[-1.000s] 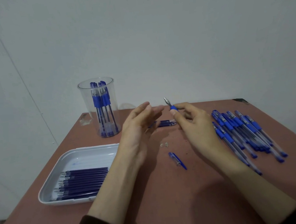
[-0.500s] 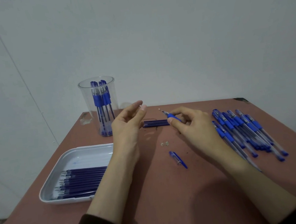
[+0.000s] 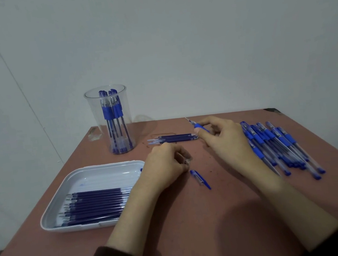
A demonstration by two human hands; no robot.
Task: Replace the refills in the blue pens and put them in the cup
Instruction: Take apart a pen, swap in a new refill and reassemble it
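Our right hand (image 3: 225,140) pinching blue-gripped pen with bare tip (image 3: 197,125); our left hand (image 3: 165,165) down on reddish-brown table (image 3: 194,219), fingers curled round something tiny, can't tell what.

Open tabletop (image 3: 195,229) across lower centre of frame. Blocked left by tray (image 3: 53,210), upper left by cup (image 3: 109,121), right by pen pile (image 3: 280,147); loose cap (image 3: 200,179) & refills (image 3: 173,138) mid-frame.

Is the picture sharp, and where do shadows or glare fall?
Head view: soft, dim light; the left hand looks slightly blurred; arm shadows fall on the table near the camera; faint glare on the tray; wide-angle bending at the edges.
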